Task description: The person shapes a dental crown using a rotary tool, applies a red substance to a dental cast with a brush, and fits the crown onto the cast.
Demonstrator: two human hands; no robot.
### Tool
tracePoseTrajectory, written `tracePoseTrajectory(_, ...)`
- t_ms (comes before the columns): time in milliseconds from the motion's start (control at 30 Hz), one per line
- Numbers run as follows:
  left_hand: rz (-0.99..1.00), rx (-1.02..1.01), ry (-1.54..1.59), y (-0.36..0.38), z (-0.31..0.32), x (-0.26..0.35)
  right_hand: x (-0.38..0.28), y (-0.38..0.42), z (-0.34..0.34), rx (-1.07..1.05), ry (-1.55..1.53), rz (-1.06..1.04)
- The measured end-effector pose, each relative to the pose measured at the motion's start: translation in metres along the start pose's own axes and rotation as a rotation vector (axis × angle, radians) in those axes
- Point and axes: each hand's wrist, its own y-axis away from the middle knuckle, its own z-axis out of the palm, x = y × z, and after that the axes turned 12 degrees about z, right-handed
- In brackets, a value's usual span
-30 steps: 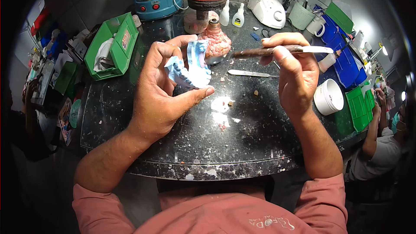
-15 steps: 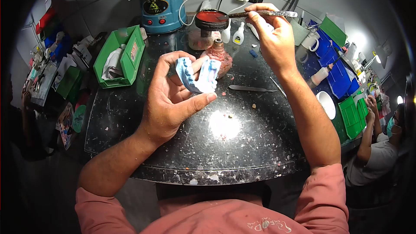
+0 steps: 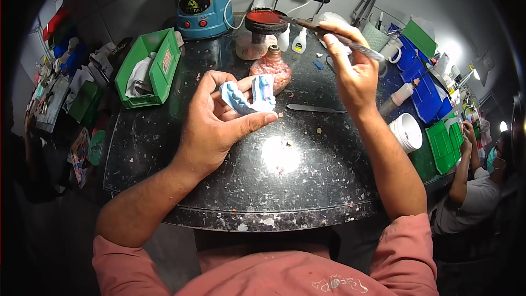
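Note:
Between thumb and fingers, my left hand (image 3: pixel 211 120) holds a pale blue and white dental model (image 3: pixel 247 98), its teeth visible, above the black table. My right hand (image 3: pixel 353 63) is closed on a dark, thin tool (image 3: pixel 339 40) with a silvery handle end. The tool's far tip is at the round black dish of red material (image 3: pixel 267 19), at its right side; whether it touches the material I cannot tell. Behind the model stands a burner crusted with pink material (image 3: pixel 272 70). A scalpel-like knife (image 3: pixel 315 108) lies on the table between my hands.
A green bin (image 3: pixel 150 68) stands at the left, beside a blue machine (image 3: pixel 203 13). Small white bottles (image 3: pixel 299 41) are behind the burner. On the right are a white tub (image 3: pixel 406 131), blue bins (image 3: pixel 419 85) and a green tray (image 3: pixel 444 145). Another person (image 3: pixel 476 186) sits at far right.
My right hand has turned and shifted slightly, so the tool's handle end now slopes down to the right. The model is tilted a little differently in my left hand. The view has shifted slightly.

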Motion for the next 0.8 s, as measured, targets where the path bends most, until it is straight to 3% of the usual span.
tracePoseTrajectory(133, 0.053, -0.014, -0.017, 0.0, -0.001, -0.002, -0.009, 0.01, -0.001, 0.112, -0.421, 0.215)
tracePoseTrajectory(233, 0.054, -0.023, -0.049, 0.0, -0.001, -0.005, 0.0, 0.021, -0.002, 0.073, -0.441, 0.446)
tracePoseTrajectory(400, 0.083, -0.017, -0.139, 0.001, -0.004, -0.005, -0.014, 0.037, -0.015, -0.058, -0.817, 0.486)
tracePoseTrajectory(600, 0.204, -0.091, -0.081, 0.0, -0.001, -0.01, -0.03, 0.048, -0.012, -0.169, -0.587, 0.402)
tracePoseTrajectory(800, 0.234, -0.117, -0.117, -0.001, 0.0, -0.009, -0.031, 0.048, -0.011, -0.157, -0.56, 0.39)
